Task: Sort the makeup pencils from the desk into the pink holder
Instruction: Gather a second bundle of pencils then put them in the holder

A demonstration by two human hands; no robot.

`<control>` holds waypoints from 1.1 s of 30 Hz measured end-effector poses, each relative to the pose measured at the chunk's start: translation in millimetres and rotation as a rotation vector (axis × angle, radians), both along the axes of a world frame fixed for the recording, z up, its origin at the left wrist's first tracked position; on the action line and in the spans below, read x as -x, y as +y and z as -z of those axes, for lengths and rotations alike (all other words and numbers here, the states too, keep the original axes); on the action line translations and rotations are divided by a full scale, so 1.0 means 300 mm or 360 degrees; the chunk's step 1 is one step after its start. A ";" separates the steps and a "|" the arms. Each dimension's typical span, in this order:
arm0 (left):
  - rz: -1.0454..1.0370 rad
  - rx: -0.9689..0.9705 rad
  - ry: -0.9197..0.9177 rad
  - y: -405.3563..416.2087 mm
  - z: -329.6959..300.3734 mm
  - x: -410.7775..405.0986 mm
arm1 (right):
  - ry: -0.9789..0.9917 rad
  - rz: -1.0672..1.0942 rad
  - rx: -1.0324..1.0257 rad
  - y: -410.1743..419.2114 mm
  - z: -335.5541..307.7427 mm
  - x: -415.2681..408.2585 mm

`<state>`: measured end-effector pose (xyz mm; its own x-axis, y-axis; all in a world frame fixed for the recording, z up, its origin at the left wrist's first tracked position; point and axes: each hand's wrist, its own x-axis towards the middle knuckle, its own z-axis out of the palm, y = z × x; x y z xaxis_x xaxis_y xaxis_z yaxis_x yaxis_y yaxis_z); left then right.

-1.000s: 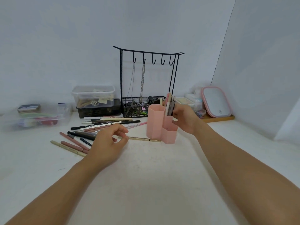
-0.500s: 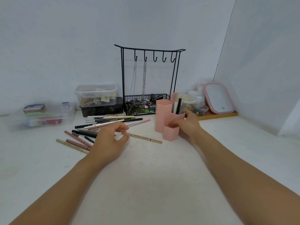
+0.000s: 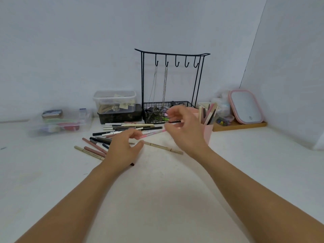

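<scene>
Makeup pencils (image 3: 122, 130) were the business here, and in the head view most of them lay loose on the white counter (image 3: 166, 199), fanned out at about ten o'clock from the left hand (image 3: 122, 151), their long axes running roughly from nine to three o'clock, with a few pink and beige ones slanted from ten to four. A single beige pencil (image 3: 163, 147) lay apart at three o'clock from that hand, tip toward four o'clock. Only a handful stood in the pink holder (image 3: 207, 132), at three o'clock from the right hand (image 3: 184, 130), leaning upward toward one o'clock. By my reading the sorting was early: well over a dozen waited on the counter. The left hand hovered over the heap with fingers loosely curled, thumb and forefinger apart; a dark tip showed beneath its wrist, but whether it gripped that pencil I could not tell. The right hand was blurred, fingers half-curled, seemingly pinching a thin black pencil (image 3: 174, 121) that lay nearly level, nine to three.
</scene>
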<state>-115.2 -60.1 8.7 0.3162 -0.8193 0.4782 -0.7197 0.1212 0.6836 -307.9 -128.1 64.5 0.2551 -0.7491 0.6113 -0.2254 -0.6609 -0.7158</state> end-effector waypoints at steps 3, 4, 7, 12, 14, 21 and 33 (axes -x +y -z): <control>-0.0059 0.0067 -0.0048 0.018 -0.008 -0.034 | 0.0680 -0.0327 0.0020 0.002 0.021 -0.113; -0.0101 0.0093 -0.0062 0.028 -0.010 -0.051 | 0.0835 -0.0305 0.0072 -0.006 0.026 -0.141; -0.0270 0.0082 0.0080 0.063 -0.008 -0.130 | 0.1122 -0.0127 0.0146 -0.033 0.025 -0.213; -0.0438 -0.0074 0.0439 0.107 0.049 -0.231 | 0.1447 -0.0033 -0.0049 -0.088 0.040 -0.233; -0.0428 -0.0100 0.0501 0.107 0.065 -0.230 | 0.1436 0.0085 -0.0160 -0.109 0.066 -0.190; -0.0292 -0.0060 0.0652 0.125 0.057 -0.223 | 0.1518 0.0038 -0.0347 -0.156 0.086 -0.113; 0.0107 0.0040 0.0964 0.125 -0.010 -0.124 | -0.0176 -0.0960 -0.1084 0.116 0.057 -0.319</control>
